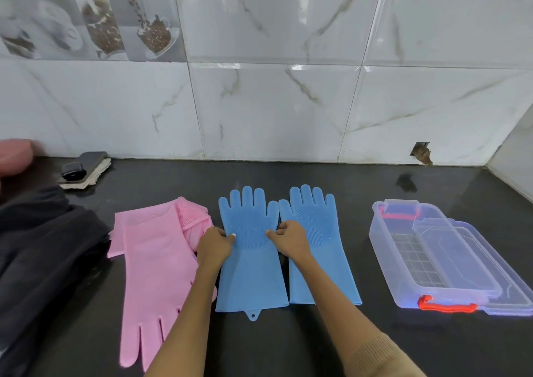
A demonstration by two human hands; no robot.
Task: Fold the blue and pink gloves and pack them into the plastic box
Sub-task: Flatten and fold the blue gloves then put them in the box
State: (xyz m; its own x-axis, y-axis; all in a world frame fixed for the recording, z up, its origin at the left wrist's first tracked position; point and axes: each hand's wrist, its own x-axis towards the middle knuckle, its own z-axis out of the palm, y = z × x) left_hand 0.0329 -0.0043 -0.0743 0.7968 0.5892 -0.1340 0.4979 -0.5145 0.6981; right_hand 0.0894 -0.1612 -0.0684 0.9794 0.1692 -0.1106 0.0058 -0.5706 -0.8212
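Right now both hands are pinching the sides of the nearer blue glove (249,261): the left hand (215,246) is gripping its left edge with curled fingers, the right hand (290,239) its right edge. That glove is lying flat on the black counter (288,174), fingers toward the wall, with the second blue glove (326,232) just beside it. 2 pink gloves (153,261) are lying overlapped to the left. The plastic box (427,249) is sitting open on the right, its lid (490,264) leaning against it.
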